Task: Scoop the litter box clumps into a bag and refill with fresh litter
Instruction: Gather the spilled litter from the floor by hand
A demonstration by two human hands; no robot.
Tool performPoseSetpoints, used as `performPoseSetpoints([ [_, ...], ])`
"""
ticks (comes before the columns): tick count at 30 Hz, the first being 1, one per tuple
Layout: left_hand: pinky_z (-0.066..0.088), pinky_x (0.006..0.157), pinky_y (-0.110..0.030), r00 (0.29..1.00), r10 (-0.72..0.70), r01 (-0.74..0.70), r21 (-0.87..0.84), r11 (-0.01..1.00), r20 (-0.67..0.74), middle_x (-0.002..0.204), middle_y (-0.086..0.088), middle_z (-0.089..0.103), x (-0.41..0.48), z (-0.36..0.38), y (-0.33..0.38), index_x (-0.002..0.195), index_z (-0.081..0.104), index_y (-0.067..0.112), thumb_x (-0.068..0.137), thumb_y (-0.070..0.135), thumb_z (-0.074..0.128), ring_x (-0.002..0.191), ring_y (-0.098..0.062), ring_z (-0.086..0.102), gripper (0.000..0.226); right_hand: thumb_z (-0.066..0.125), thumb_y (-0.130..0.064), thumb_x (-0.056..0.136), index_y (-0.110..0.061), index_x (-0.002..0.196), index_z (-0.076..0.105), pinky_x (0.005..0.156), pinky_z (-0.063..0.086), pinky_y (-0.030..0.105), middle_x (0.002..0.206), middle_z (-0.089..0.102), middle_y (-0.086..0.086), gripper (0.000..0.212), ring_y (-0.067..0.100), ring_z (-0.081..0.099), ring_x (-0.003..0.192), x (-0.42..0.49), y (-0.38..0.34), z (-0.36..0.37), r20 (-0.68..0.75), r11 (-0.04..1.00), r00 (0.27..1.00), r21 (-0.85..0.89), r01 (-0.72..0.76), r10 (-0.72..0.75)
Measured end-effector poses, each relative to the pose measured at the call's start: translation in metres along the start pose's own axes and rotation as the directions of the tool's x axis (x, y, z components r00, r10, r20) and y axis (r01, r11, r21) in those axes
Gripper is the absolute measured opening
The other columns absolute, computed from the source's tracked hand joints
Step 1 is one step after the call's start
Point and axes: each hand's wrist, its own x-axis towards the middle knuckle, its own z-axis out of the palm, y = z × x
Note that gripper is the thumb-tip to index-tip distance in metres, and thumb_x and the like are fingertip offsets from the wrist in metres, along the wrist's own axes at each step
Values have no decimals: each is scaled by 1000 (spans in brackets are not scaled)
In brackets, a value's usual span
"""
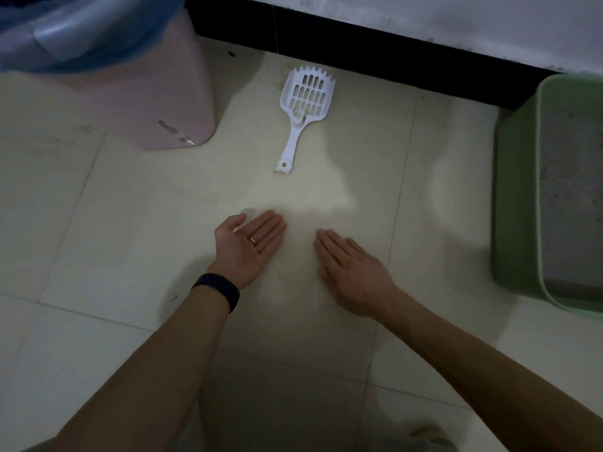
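Hands open, empty: left hand (249, 239) palm up, right hand (350, 270) palm down. Scoop (301, 109) lay ahead on floor (130, 223), handle toward them, nearer left hand; litter box (518, 190) off right.

Both bare forearms reach forward, side by side. Left hand (249, 244) palm up, fingers straight and together, thumb out, ring (253, 239) on one finger, black band (218, 290) on the wrist. Right hand (350, 270) palm down, fingers straight, holding nothing.
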Motion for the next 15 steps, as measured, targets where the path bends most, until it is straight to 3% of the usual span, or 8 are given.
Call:
performPoseSetpoints([
  [3,51,97,-35,1000,-15,15,0,1000,4,122,-17,69,2,5,-2,127,62,-1,95,32,40,115,-29,66,50,23,-34,105,-4,152,29,120,24,43,160,25,11,56,25,22,149,-52,0,15,-12,999,999,11,33,-33],
  [6,52,97,-35,1000,-22,22,6,1000,13,122,-17,69,4,8,-4,126,62,-1,95,32,40,114,-29,66,50,37,-29,102,-2,138,54,112,39,42,146,50,14,48,28,48,135,-73,4,14,-108,997,992,6,72,-71],
  [8,52,96,-36,1000,-24,24,11,1000,14,122,-17,69,4,8,-4,126,62,-1,96,32,40,114,-29,67,50,44,-28,100,-3,131,61,108,44,41,139,57,13,43,29,55,128,-61,4,9,-190,998,980,35,59,-52],
  [10,52,97,-36,1000,-24,24,12,1000,10,122,-17,69,3,6,-5,127,61,-1,96,31,41,114,-29,67,49,40,-31,100,-3,135,56,110,41,41,145,51,13,48,28,49,133,-37,4,0,-205,999,979,53,11,1],
  [15,49,102,-36,1000,0,0,3,1000,3,123,-17,68,-2,3,0,127,61,-1,95,31,40,117,-29,65,50,17,-43,100,-9,155,23,120,18,44,164,15,4,65,18,14,151,20,4,-14,-85,996,992,-2,-89,88],
])
